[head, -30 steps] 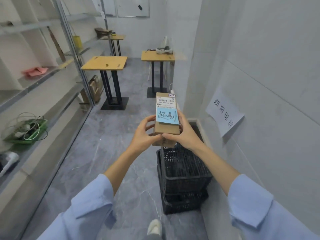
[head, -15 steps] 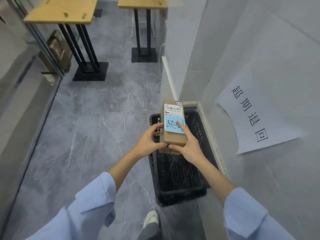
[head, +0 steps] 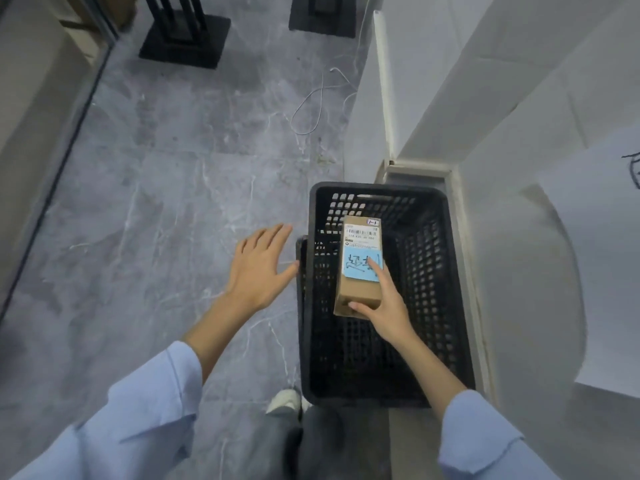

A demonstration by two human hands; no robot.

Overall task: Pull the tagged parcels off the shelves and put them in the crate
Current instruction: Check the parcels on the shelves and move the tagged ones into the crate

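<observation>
The tagged parcel [head: 356, 292], blue tag [head: 356, 270] facing up, hangs over the inside of the crate [head: 398, 189], toward its far-left corner, not yet set down; how deep it sits I cannot tell; the right hand [head: 388, 313] alone grips it, thumb on the near end, forefinger laid along the tag; the left hand [head: 258, 271] is spread flat and holds nothing, just beside the crate's left rim. The grip sits at one end, so the far end may dip and slip free; a drop could dent the carton or land it tag-down.
</observation>
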